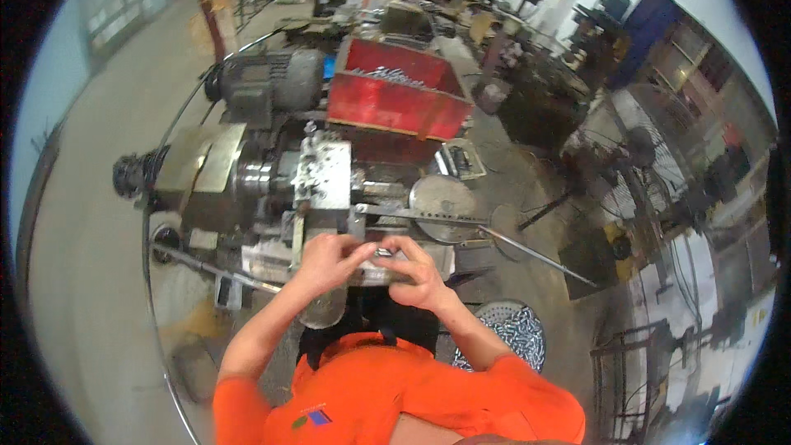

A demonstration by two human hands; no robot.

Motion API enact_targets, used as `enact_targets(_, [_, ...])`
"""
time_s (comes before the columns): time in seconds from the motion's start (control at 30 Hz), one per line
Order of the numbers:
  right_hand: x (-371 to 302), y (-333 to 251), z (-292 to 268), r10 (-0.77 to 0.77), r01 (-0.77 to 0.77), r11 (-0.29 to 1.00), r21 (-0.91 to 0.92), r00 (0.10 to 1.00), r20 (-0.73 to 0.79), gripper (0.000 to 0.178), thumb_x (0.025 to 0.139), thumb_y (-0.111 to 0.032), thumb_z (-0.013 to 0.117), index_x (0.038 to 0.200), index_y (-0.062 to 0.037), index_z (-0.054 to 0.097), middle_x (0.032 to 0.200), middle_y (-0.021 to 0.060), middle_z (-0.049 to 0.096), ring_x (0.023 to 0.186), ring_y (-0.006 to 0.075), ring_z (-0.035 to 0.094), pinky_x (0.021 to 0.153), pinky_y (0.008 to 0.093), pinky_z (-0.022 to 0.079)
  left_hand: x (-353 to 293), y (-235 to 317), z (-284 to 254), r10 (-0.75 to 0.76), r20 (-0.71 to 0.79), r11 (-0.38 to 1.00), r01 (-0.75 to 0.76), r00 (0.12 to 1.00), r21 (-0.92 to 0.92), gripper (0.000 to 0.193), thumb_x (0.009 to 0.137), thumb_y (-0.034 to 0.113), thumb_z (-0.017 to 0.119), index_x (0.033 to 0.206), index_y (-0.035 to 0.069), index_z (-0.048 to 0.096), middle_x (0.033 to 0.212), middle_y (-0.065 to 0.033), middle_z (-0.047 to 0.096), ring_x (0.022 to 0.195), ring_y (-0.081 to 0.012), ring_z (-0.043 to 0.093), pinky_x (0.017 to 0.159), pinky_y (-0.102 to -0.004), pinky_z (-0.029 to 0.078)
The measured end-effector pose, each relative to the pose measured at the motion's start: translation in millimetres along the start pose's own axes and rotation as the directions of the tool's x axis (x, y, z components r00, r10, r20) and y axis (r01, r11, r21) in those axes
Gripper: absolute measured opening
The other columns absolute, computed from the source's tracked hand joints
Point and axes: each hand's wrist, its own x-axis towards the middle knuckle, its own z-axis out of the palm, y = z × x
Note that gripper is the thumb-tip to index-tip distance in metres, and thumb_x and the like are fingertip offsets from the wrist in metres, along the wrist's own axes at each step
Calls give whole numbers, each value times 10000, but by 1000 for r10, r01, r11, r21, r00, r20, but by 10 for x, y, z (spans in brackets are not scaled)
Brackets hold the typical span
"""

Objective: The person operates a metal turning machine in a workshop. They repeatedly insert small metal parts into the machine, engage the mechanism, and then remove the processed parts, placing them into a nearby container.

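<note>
My left hand (328, 259) and my right hand (414, 268) meet just in front of a grey metalworking machine (321, 173). Between their fingertips they pinch a small dark metal part (381, 252); its exact shape is too small to make out. Both hands hover over the machine's front edge, below its square grey tool block. My orange sleeves come up from the bottom of the view.
A grey electric motor (268, 78) sits behind the machine and a red metal bin (395, 91) stands to its right. A round basket of shiny small metal pieces (515, 334) rests on the floor at my right. A long steel rod (535, 257) juts rightward. Cluttered workshop benches fill the background.
</note>
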Motion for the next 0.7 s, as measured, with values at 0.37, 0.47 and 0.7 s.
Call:
enact_targets(0.37, [762,-220,336,-136,138,990,12,955,265,330,531,-99,616,852,-38,658,945,132,602,750,319,557,667,366,462,-294,-206,-364,-112,-78,904,69,991,-423,368,864,307,587,693,-16,631,526,-41,575,499,-75,530,456,-257,407])
enact_targets(0.47, [994,-259,368,-164,185,983,-23,920,356,323,538,-120,615,847,-33,655,942,139,600,765,316,563,676,372,468,-300,-349,-440,-137,-156,947,83,978,-309,359,860,309,591,701,-10,637,518,-44,571,494,-77,527,453,-264,407])
enact_targets(0.7, [1798,148,794,-210,353,900,-255,865,456,257,505,-198,588,686,-32,663,819,158,590,785,340,549,686,415,465,-652,-638,-1299,-236,-425,970,188,874,-152,295,854,275,577,803,-8,642,628,-143,604,546,-204,602,522,-326,451])
